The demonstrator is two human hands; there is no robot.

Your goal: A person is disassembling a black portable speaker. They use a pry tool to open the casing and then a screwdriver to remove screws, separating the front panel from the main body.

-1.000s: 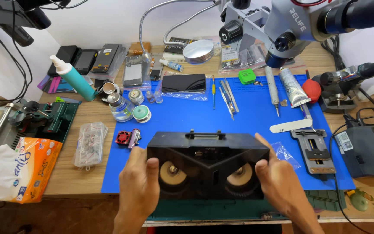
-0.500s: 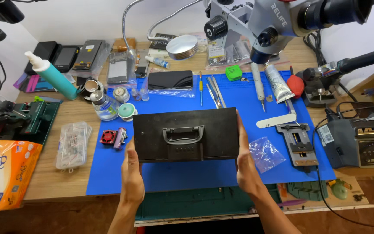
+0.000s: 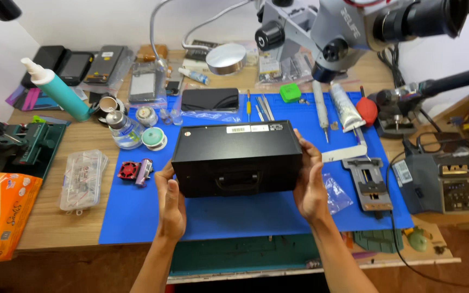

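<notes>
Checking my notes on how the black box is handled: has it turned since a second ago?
Yes. The black box, held above the blue mat, has turned: its handle side now faces the camera, not its open underside.

Two bare forearms rose from the lower edge of the head view, uncovered right to the frame's edge, with no sleeve reaching them. The left hand (image 3: 170, 205) and the right hand (image 3: 310, 187) were ungloved. Their fingers (image 3: 303, 142) were slender, the nails short and plain. The wrists looked lean.
</notes>
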